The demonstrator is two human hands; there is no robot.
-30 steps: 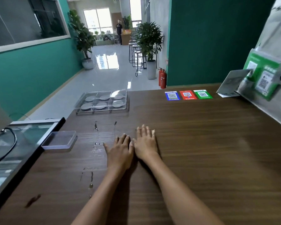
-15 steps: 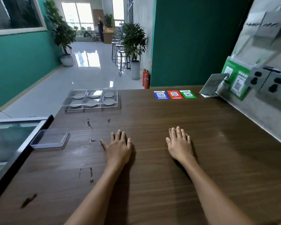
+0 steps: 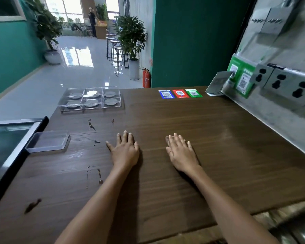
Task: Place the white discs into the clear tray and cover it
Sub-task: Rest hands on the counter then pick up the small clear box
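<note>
A clear tray with several compartments stands at the far left of the brown table, and a white disc lies in each compartment. A clear cover seems to sit over the tray, though I cannot tell for sure. My left hand lies flat on the table with straight fingers, well in front of the tray. My right hand lies flat beside it, a hand's width to the right. Neither hand holds anything.
A small clear shallow box sits at the table's left edge beside a glass-topped counter. Water drops mark the wood. Three coloured QR cards lie at the far edge. A wall with sockets runs along the right.
My hands, first side by side, have spread apart: the right slid to the right and then came back a little towards the left. The camera view has shifted.
</note>
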